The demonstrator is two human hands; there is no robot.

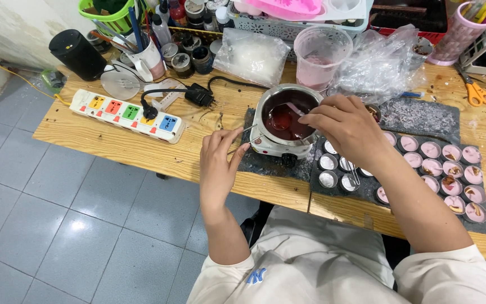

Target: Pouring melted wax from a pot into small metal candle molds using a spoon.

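Note:
A small metal melting pot (271, 100) of dark red liquid wax sits on a white electric warmer (265, 147) on the wooden table. My right hand (347, 126) holds a metal spoon (295, 109) dipped into the pot. My left hand (219, 163) pinches a thin metal stick (247, 130) next to the pot's left side. Just right of the warmer lie several small round tins (328, 163), some filled with pale pink wax (431, 150).
A white power strip with coloured switches (126, 114) lies at the left, a black adapter (199, 94) plugged nearby. A plastic measuring cup (322, 56), clear bags (251, 56), jars, orange scissors (475, 92) and baskets crowd the back. The table edge (142, 160) meets grey floor tiles.

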